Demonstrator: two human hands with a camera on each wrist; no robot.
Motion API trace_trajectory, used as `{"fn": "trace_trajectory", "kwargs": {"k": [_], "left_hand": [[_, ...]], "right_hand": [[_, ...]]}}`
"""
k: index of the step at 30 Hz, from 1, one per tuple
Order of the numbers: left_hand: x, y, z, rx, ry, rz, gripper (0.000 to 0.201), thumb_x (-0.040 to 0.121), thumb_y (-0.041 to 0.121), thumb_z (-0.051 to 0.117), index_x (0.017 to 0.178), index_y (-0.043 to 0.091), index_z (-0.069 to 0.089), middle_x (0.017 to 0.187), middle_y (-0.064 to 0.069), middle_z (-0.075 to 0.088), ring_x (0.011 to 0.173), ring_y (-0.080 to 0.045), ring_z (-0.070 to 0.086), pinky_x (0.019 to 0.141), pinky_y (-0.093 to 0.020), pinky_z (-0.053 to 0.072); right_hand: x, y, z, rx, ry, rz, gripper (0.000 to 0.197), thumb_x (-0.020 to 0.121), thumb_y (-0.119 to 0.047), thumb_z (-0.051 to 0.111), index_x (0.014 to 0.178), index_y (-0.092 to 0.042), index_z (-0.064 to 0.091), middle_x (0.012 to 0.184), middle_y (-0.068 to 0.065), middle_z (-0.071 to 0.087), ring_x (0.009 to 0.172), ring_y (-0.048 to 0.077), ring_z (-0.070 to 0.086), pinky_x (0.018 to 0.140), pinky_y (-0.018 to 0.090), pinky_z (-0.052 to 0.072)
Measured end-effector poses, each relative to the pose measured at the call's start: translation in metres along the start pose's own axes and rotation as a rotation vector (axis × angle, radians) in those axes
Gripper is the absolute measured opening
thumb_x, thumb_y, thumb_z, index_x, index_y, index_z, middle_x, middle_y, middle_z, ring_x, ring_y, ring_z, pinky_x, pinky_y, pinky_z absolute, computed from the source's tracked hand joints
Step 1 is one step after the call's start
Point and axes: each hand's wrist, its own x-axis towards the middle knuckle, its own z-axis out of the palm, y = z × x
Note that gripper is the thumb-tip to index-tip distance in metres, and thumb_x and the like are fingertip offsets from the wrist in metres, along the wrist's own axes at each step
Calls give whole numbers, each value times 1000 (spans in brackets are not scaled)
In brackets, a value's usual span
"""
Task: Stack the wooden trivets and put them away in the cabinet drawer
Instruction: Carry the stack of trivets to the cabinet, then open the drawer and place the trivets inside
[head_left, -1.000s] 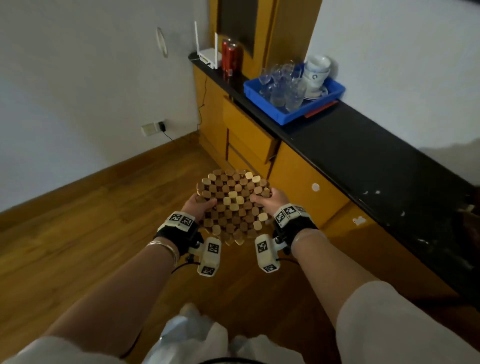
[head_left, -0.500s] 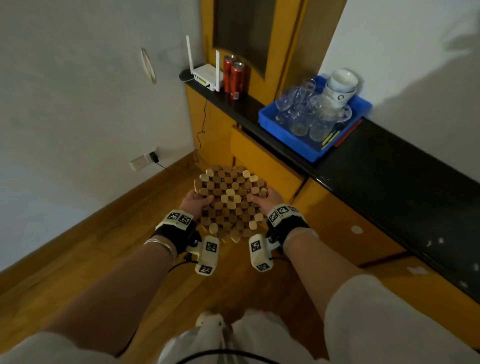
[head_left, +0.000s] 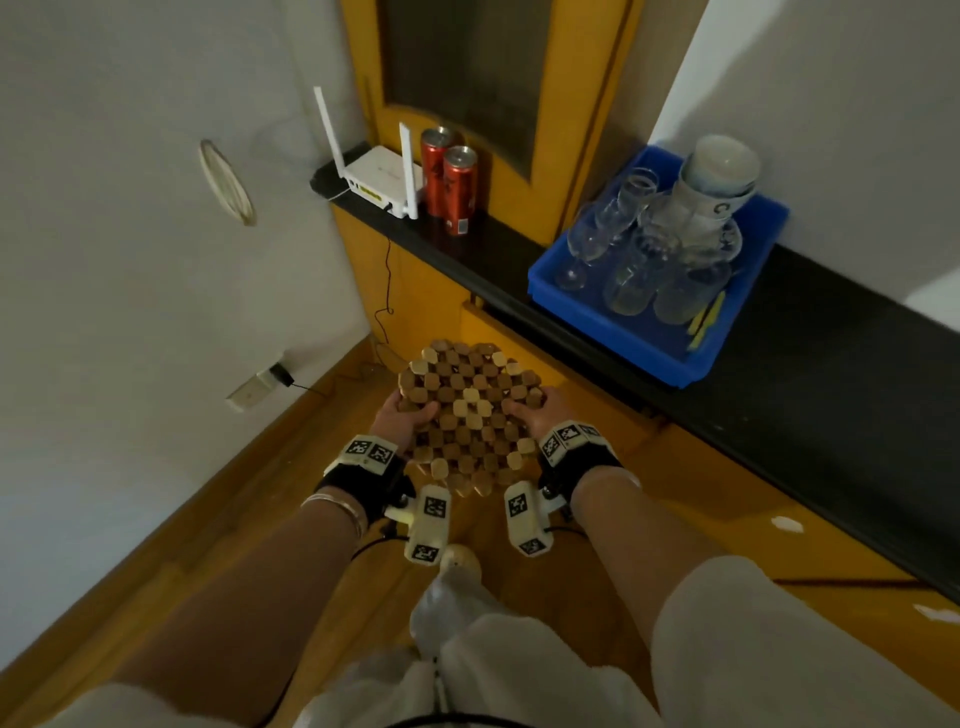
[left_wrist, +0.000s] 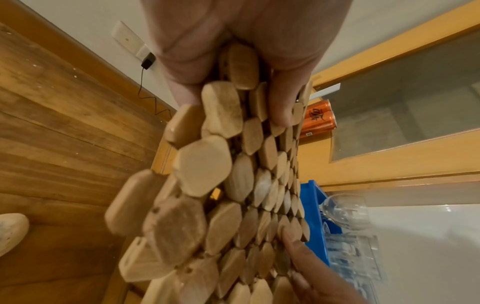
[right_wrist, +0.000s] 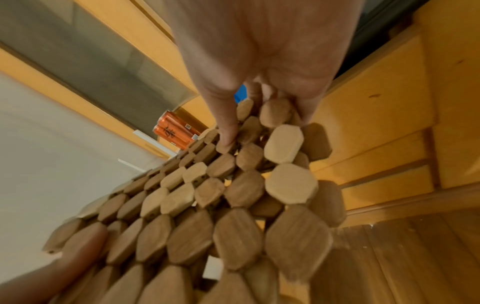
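A stack of wooden trivets (head_left: 470, 415), made of linked light and dark hexagonal beads, is held level in front of me above the floor. My left hand (head_left: 402, 413) grips its left edge, thumb on top and fingers underneath (left_wrist: 233, 67). My right hand (head_left: 535, 410) grips the right edge the same way (right_wrist: 257, 98). More than one layer shows at the edges in both wrist views (left_wrist: 166, 205) (right_wrist: 285, 185). The yellow cabinet drawer (head_left: 498, 332) sits just beyond the stack, under the black counter; it stands slightly out from the cabinet front.
The black counter (head_left: 831, 364) runs along the right. On it are a blue tray (head_left: 649, 338) of glasses and cups, two red cans (head_left: 452, 182) and a white router (head_left: 379, 179). A wall socket (head_left: 254, 387) with a cable is at the left. Wooden floor lies below.
I have stepped closer to the cabinet corner with the stack; the drawer, cans and blue tray now appear nearer. Both hands keep the same grip.
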Motion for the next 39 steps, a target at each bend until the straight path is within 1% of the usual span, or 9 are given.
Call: {"fn": "trace_trajectory", "kwargs": {"k": [7, 12, 17, 19, 24, 27, 32, 36, 39], "left_hand": [[60, 31, 6, -22, -63, -74, 60, 84, 7, 64, 138, 19, 43, 135, -15, 55, 122, -37, 53, 100, -57, 44], [97, 37, 5, 67, -138, -83, 58, 83, 8, 66, 135, 19, 45, 139, -16, 52, 124, -37, 51, 101, -60, 42], [122, 46, -2, 119, -145, -119, 58, 81, 16, 69, 134, 23, 45, 137, -11, 52, 126, -37, 49, 98, -59, 44], [128, 47, -4, 120, -151, -128, 52, 82, 16, 68, 130, 26, 49, 131, -9, 55, 123, -36, 50, 96, -57, 46], [139, 49, -12, 132, -164, -125, 44, 83, 15, 68, 120, 32, 51, 122, -5, 57, 116, -31, 52, 92, -50, 48], [142, 49, -17, 135, -178, -143, 38, 83, 13, 67, 112, 32, 51, 111, -2, 60, 114, -30, 52, 93, -49, 47], [131, 57, -32, 127, -217, -193, 37, 78, 13, 72, 98, 41, 57, 133, -7, 55, 124, -34, 49, 103, -61, 39], [118, 60, -46, 80, -238, -174, 36, 82, 9, 66, 105, 34, 56, 110, -2, 62, 116, -31, 52, 98, -52, 44], [106, 64, -55, 82, -248, -156, 42, 84, 8, 64, 115, 32, 51, 112, -4, 60, 114, -30, 52, 98, -51, 44]], "right_hand": [[53, -25, 5, 30, -5, 44, 65, 81, -37, 68, 139, -19, 45, 143, 8, 50, 131, 30, 47, 110, 47, 37], [81, -24, 1, -17, -30, 82, 60, 86, -38, 63, 140, -18, 43, 144, 8, 49, 130, 29, 48, 104, 40, 39], [112, -16, -7, -203, 197, 20, 55, 92, -19, 57, 144, -19, 38, 154, 6, 32, 138, 25, 38, 114, 38, 33], [127, -12, -7, -338, 185, -4, 58, 93, -19, 54, 147, -16, 32, 157, 6, 24, 142, 24, 31, 117, 36, 27], [150, -6, -2, -608, 149, 48, 68, 95, -30, 48, 152, -25, 13, 160, 0, 17, 149, 22, 14, 119, 51, 6], [150, -2, 0, -644, 185, 34, 68, 94, -28, 51, 152, -28, 15, 159, 0, 20, 148, 24, 17, 120, 51, 7], [138, -4, 7, -676, 127, 57, 67, 94, -27, 50, 151, -29, 15, 159, 3, 22, 146, 27, 22, 119, 52, 13], [109, 1, 27, -643, 68, 76, 64, 96, -29, 47, 152, -28, 17, 158, 5, 23, 145, 28, 24, 119, 51, 15], [87, 11, 49, -605, 65, 91, 61, 96, -34, 45, 151, -31, 19, 158, 2, 24, 144, 27, 24, 120, 49, 15]]}}
